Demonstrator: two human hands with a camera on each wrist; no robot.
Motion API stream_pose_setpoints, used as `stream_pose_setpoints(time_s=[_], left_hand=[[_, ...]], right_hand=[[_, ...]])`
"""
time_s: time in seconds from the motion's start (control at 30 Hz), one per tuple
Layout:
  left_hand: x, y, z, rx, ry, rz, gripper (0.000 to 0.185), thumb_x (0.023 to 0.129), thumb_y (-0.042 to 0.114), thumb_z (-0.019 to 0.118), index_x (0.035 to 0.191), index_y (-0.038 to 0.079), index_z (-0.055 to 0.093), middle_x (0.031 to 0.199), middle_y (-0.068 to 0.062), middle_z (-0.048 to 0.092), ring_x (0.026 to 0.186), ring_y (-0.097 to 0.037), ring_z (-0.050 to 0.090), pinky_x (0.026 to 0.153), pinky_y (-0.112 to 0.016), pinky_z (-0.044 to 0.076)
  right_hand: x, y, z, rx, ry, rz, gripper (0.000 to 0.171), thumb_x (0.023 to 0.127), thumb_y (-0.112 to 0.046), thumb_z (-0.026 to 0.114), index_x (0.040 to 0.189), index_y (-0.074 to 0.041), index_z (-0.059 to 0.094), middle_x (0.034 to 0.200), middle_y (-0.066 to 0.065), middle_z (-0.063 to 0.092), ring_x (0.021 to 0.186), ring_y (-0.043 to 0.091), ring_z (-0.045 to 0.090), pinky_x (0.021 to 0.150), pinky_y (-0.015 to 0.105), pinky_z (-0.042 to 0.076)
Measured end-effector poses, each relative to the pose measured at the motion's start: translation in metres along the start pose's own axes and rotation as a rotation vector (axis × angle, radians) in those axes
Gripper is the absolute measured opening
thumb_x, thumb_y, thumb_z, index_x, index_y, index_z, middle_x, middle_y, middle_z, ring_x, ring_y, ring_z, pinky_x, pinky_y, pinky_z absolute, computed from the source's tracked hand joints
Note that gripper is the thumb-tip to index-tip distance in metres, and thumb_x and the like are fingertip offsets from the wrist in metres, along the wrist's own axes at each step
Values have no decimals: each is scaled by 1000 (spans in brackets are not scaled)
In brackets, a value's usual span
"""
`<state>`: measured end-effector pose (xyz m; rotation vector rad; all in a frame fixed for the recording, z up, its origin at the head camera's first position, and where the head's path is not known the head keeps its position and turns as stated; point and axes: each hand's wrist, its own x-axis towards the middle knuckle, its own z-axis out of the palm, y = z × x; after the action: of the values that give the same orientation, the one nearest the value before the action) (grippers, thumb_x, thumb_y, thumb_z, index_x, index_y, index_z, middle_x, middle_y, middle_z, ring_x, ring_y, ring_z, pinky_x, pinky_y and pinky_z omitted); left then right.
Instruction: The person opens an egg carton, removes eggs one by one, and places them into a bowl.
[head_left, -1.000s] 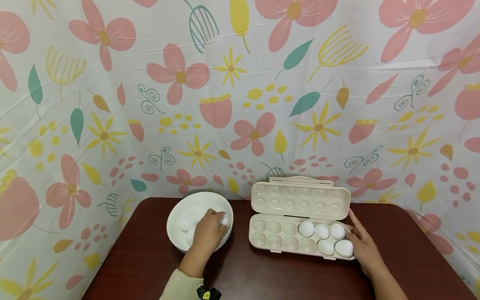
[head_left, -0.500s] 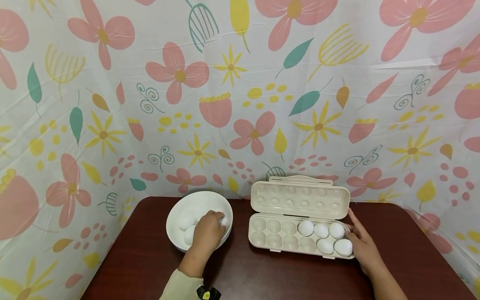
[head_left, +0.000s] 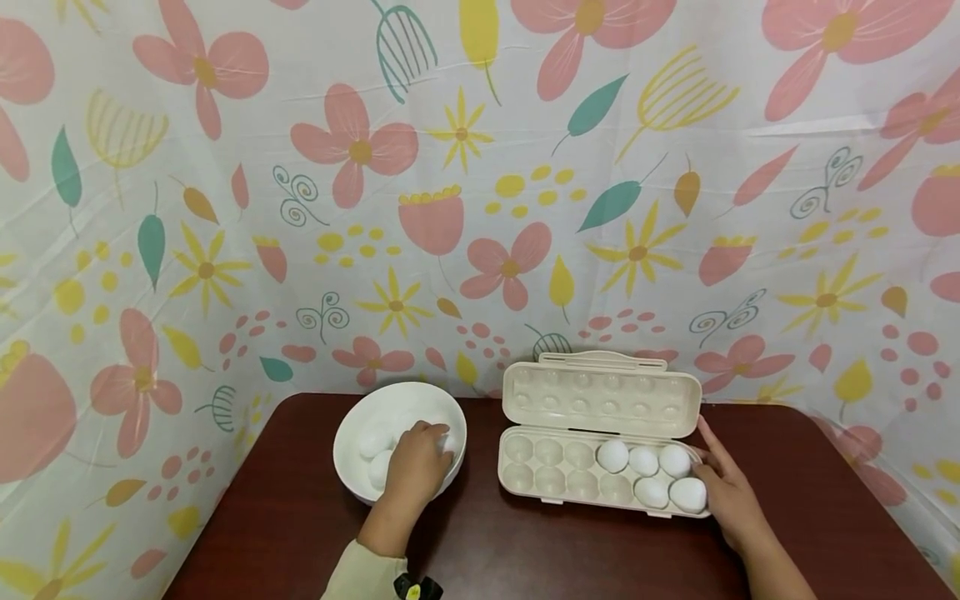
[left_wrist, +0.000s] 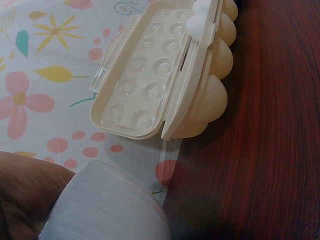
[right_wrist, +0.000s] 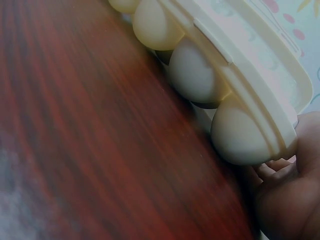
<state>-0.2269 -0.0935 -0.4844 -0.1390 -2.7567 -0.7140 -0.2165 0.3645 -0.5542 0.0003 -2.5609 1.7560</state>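
In the head view the left hand [head_left: 416, 468] reaches down into the white bowl [head_left: 352, 433] on the dark wooden table [head_left: 285, 525], its fingers curled over a white egg [head_left: 447, 440] at the bowl's right side; two more eggs [head_left: 375, 442] lie just to the left of the hand. The open egg carton [head_left: 555, 467] stands to the right of the bowl, its long axis running left to right across the table and its lid [head_left: 600, 396] tilted up at the back. Five eggs [head_left: 649, 475] fill its right end, so the empty cups lie on the side nearer the left hand. The right hand [head_left: 731, 496] rests with fairly straight fingers against the carton's right end, steadying it. In the left wrist view the bowl's rim [left_wrist: 107, 207] fills the lower left and the carton [left_wrist: 200, 90] lies beyond it, lid open; the grip itself is hidden here. In the right wrist view the carton's cups [right_wrist: 195, 70] bulge just beside the right hand's fingertips [right_wrist: 270, 172], which touch its end.
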Motion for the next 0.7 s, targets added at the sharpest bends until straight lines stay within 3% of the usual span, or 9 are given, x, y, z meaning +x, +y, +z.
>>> stream_pose_setpoints(time_s=[0.53,0.7], left_hand=[[0,3,-6,-88,94,-31,29,88,20,73,114,7,75,105,-15,68,98,-34,67,83,-48,56],[2,10,-12,-136,148,-10,32,89,18,71,119,9,72,99,-12,66,89,-25,64,75,-40,53]], right_hand=[[0,-1,0,21,-9,-13,62,111,-25,36,161,-41,3,115,-36,49,103,-14,54,79,16,51],[0,-2,0,18,-7,7,62,111,-26,36,161,-42,3,115,-34,47,103,-13,54,79,18,52]])
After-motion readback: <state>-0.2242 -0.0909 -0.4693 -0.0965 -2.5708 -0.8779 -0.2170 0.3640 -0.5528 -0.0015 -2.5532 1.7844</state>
